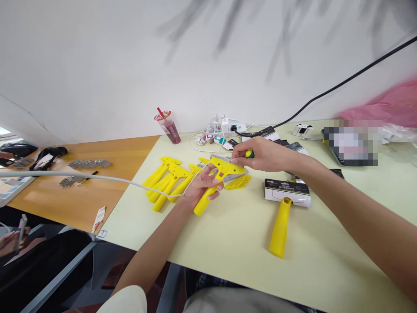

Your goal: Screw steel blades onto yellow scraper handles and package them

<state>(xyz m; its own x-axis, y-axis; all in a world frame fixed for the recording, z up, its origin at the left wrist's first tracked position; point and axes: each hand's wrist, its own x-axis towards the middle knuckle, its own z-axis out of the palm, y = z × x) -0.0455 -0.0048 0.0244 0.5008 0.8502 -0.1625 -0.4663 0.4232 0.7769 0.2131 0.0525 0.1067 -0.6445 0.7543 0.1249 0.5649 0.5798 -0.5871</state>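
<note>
My left hand grips the handle of a yellow plastic scraper, which has a metal blade along its wide head. My right hand pinches a small screwdriver with a green and yellow handle just above that scraper's head. The screwdriver's tip is hidden behind my fingers. Several more yellow scrapers lie in a heap left of my left hand. Loose yellow plastic pieces lie beside the held head. Another yellow scraper rests on a white and black packaging card.
A pale green table meets a wooden table with metal blades. A white cable crosses above my left wrist. A drink cup, power strip, and black cable stand behind. A person's hand holds a phone lower left.
</note>
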